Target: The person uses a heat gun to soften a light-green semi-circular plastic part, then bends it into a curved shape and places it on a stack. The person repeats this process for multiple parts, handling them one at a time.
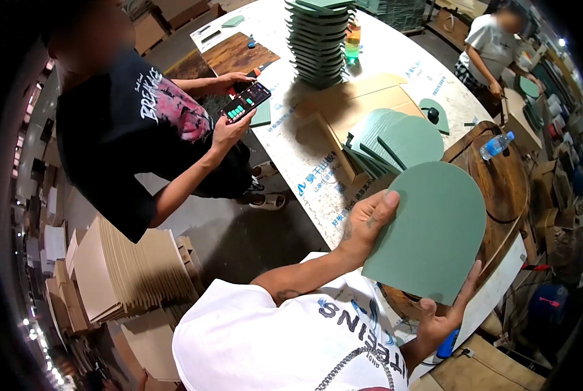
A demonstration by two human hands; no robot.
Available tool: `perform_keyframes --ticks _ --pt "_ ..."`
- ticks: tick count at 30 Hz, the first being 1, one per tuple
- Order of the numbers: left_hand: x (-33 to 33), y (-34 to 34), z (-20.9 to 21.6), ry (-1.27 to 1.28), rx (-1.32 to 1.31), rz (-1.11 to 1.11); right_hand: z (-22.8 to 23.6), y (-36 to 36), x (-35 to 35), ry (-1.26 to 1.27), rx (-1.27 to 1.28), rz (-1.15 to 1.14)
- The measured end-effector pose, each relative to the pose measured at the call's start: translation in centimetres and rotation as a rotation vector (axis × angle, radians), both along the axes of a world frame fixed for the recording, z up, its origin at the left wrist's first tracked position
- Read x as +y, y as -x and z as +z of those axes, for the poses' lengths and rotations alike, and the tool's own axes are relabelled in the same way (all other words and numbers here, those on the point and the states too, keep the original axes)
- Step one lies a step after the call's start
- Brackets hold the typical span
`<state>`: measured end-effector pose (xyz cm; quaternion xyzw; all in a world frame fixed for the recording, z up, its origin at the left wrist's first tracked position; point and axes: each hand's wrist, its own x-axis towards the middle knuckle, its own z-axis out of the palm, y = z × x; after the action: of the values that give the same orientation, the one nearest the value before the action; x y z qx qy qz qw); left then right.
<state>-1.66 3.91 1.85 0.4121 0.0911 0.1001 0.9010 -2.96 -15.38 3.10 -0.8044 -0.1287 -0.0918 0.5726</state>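
Observation:
A flat green board (431,234) with an arched top and a straight bottom edge is held up in front of me. My left hand (368,221) grips its left edge, thumb on the face and the other fingers mostly hidden behind. At the lower right corner, my right hand (440,326) holds the board between thumb and fingers. Just beyond it, an open cardboard box (363,94) lies on the table with similar green boards (412,140) leaning and overlapping in it.
A tall stack of green pieces (316,49) stands on the white table (304,169). A plastic bottle (497,146) lies on a brown wooden board (500,189) at right. One person (128,124) at left holds a phone (248,103); another person (490,49) works far right. Cardboard sheets (132,267) are stacked lower left.

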Motion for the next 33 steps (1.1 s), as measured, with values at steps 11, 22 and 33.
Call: perform_keyframes --ticks 11,22,33 --pt "0.1 0.1 -0.2 -0.017 0.045 -0.011 0.4 0.3 -0.4 0.011 0.045 0.046" --pt "0.0 -1.0 0.4 0.008 0.073 0.074 -1.1 -1.1 -0.3 0.038 -0.243 -0.053" --pt "0.2 -0.8 0.6 0.090 0.087 0.112 -0.7 0.2 0.6 0.067 -0.393 -0.098"
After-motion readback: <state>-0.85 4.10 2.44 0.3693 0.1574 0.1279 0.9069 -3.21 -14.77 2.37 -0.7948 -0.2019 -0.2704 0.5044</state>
